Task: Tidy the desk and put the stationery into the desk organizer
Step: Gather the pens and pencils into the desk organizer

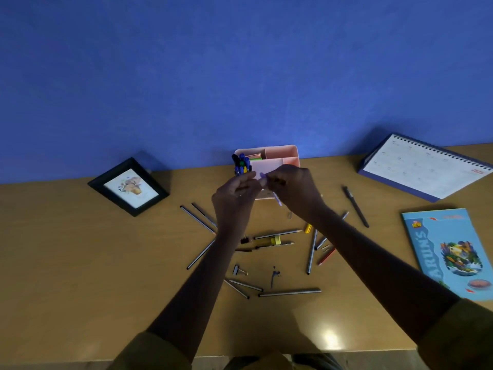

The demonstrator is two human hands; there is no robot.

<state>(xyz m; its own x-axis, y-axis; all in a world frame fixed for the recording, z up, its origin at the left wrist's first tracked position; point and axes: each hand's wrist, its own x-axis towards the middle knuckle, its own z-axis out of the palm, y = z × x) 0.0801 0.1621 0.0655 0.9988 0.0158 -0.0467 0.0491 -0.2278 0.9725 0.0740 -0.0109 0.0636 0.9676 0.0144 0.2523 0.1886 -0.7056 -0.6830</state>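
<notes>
The left hand (236, 192) and right hand (292, 188) meet before the pink organizer (290, 153) at the counter's (80, 249) back edge. Both sets of fingers pinch a purple item (277, 200), with pencils (289, 291) scattered nearer.

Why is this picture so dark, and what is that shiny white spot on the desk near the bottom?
Head view: the light is dim, so the left hand and right hand look nearly black; the white spot is glare on the glossy desk; the wide lens bends the desk's back edge; the purple thing between the hands is too blurry to name.
</notes>
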